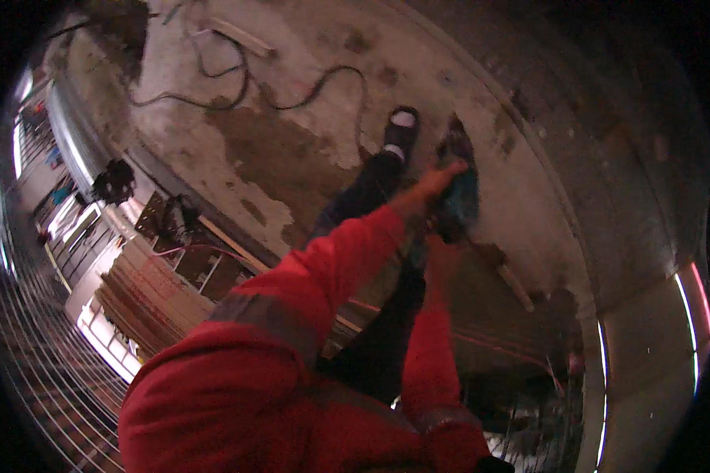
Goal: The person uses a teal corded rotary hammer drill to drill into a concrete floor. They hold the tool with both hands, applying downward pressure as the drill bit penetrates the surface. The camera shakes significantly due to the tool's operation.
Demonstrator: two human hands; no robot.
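The dark and teal object (465,197) is out in front of the person, above or against the concrete floor (418,59), just to the right of the foot in a dark shoe (401,135); blur keeps its exact kind from being told, and whether it touches the floor cannot be made out. The left hand (432,188) reaches across to its left side, and the fingers look mostly closed over it, probably because a hold near the middle balances it better than one at an end. The right hand (443,246) is at its lower end, nearer the body; it is so smeared that its opening and its hold cannot be told, though two hands spaced along one thing would help keep it from twisting. Both red sleeves (339,256) extend forward with the arms, which suggests that the person is bending to bring the hands low. The shoe is set ahead on the left, likely giving a firm footing while leaving the right side to the hands. A dark cable (315,88) lies in loose bends beyond the foot, perhaps slack left so it can give. A wood strip (242,37) lies farther off, and brown boards (146,292) are stacked at the left, presumably to keep them together.
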